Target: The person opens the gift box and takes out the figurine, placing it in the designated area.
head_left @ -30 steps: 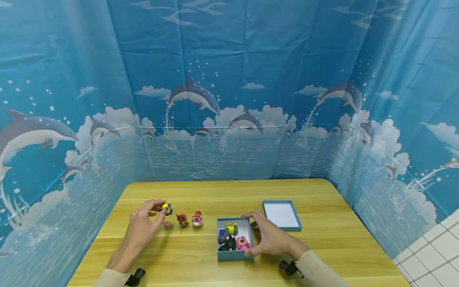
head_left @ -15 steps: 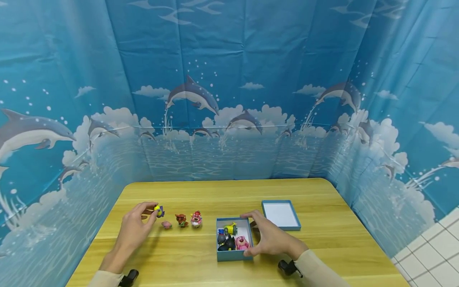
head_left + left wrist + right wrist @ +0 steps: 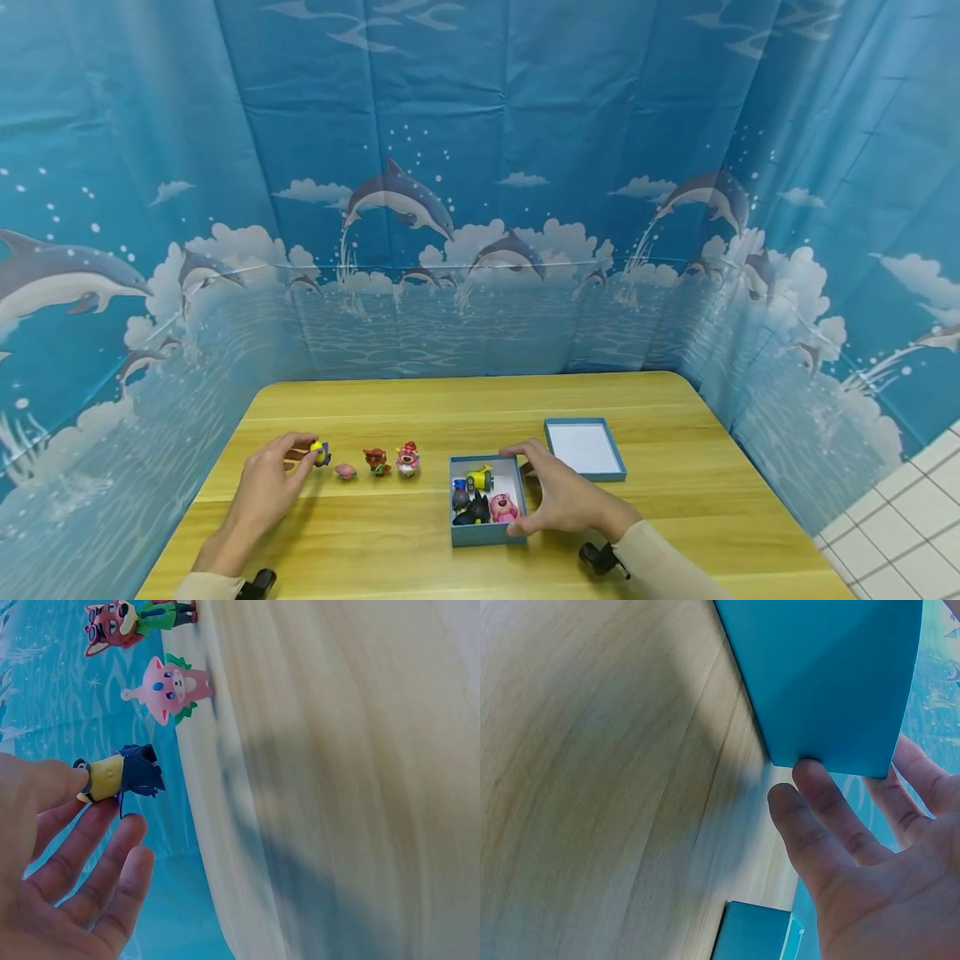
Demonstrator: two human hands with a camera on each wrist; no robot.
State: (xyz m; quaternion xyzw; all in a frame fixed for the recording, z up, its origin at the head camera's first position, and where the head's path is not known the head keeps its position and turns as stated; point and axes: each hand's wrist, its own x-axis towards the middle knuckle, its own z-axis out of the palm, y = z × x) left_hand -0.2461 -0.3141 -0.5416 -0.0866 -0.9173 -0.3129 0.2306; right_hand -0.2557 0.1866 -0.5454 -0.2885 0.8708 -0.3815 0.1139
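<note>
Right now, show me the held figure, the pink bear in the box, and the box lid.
Held figure (image 3: pixel 106 778): left wrist view, yellow body.
Pink bear (image 3: pixel 503 507): head view, middle of its front.
Box lid (image 3: pixel 584 450): head view, white inside.

Blue and yellow before me

In the left hand (image 3: pixel 262 483) I see a toy (image 3: pixel 321 452) in yellow and dark blue. Beside that hand: a pink figure (image 3: pixel 169 691) with green trim, then a reddish-brown fox (image 3: pixel 112 626) in green. At the right hand (image 3: pixel 570 496), the box (image 3: pixel 489 537) is blue outside, white inside, its bear (image 3: pixel 503 507) pink. Beyond the hands, grey-and-white dolphins (image 3: pixel 401 197) pattern the blue curtain (image 3: pixel 585 75); beneath them, the table (image 3: pixel 375 542) is yellow wood grain.
</note>
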